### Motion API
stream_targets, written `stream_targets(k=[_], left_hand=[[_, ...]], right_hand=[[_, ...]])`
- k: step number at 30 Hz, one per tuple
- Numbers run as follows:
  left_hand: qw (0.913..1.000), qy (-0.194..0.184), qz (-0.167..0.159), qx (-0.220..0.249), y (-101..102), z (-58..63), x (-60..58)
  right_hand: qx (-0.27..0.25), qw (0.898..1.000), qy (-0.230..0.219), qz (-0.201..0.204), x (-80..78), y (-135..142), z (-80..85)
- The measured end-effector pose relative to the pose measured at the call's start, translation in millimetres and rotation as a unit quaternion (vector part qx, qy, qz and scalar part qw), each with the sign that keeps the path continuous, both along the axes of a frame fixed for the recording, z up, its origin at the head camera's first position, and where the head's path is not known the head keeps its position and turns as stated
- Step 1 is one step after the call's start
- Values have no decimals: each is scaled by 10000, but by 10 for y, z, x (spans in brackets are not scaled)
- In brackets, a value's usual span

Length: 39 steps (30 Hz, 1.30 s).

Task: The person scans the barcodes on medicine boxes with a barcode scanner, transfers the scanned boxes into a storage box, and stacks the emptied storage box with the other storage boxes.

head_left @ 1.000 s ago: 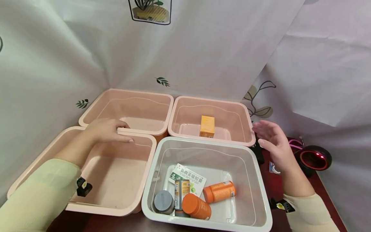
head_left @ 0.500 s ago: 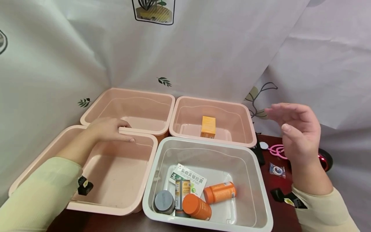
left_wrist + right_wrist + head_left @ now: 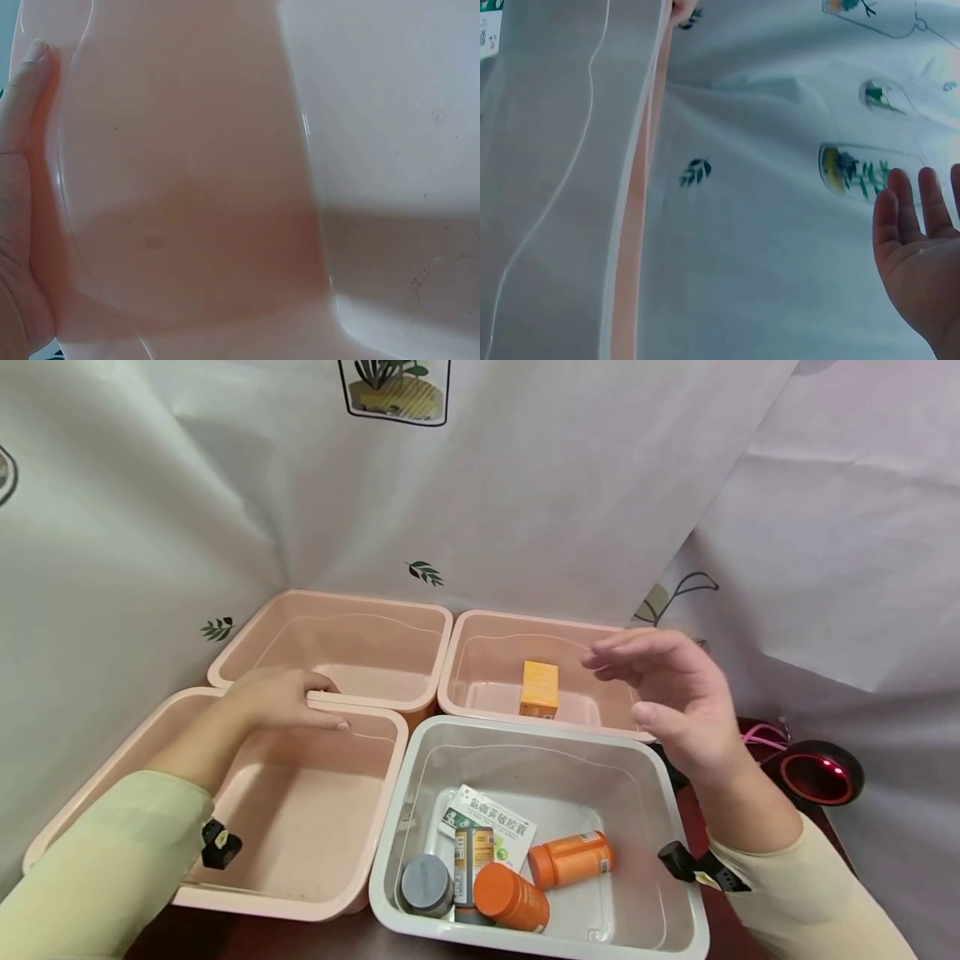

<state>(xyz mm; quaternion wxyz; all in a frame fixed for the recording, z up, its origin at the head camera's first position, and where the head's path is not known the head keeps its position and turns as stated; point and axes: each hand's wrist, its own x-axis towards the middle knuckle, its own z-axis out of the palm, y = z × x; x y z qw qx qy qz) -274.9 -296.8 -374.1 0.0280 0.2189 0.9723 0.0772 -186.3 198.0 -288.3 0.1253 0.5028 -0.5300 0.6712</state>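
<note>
My left hand [image 3: 275, 697] rests over the back rim of the front-left pink bin [image 3: 298, 827], its thumb along the inner wall and its fingers on the far side. In the left wrist view the thumb [image 3: 30, 97] lies against that wall. My right hand [image 3: 678, 697] hovers in the air at the right end of the back-right pink bin [image 3: 487, 647], fingers spread from the thumb and holding nothing. An orange-yellow box [image 3: 539, 689] stands in that bin. The grey-white bin [image 3: 517, 732] holds two orange bottles [image 3: 572, 860], a grey-lidded jar, a grey-and-yellow bottle and a white medicine box [image 3: 495, 818].
A back-left pink bin [image 3: 352, 643] stands behind the front-left one. To the right, partly behind my right arm, are a round black object with red lights [image 3: 817, 774] and a pink cord [image 3: 765, 733]. A patterned white cloth [image 3: 540, 485] hangs around the back and sides.
My right hand moved right and out from the bins, then came back left to above the back-right bin's end. My left hand and the bins' contents have stayed put.
</note>
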Motion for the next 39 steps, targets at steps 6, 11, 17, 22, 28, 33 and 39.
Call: stream_targets(k=[6, 11, 17, 22, 28, 33, 39], left_hand=[[10000, -23, -21, 11, 4, -8, -10], [10000, -32, -30, 17, -11, -6, -8], [10000, -58, -28, 53, -4, -7, -27], [10000, -54, -39, 36, -25, -6, -32], [9999, -93, -37, 48, -31, -12, -32], [9999, -146, -27, 60, -35, -3, -23], [9999, -110, -46, 106, -13, -26, -24]], right_hand=[[1046, 9919, -218, -682, 30, -185, -119], [1955, 9723, -402, -1216, 33, -367, -302], [2398, 9668, -83, -883, 11, -509, -483], [3142, 9463, -163, -736, 16, -595, -605], [5083, 8572, -312, -762, -7, -646, -718], [6597, 7482, -451, -536, 3, -672, -826], [7473, 6538, -1005, -634, 25, -733, -944]])
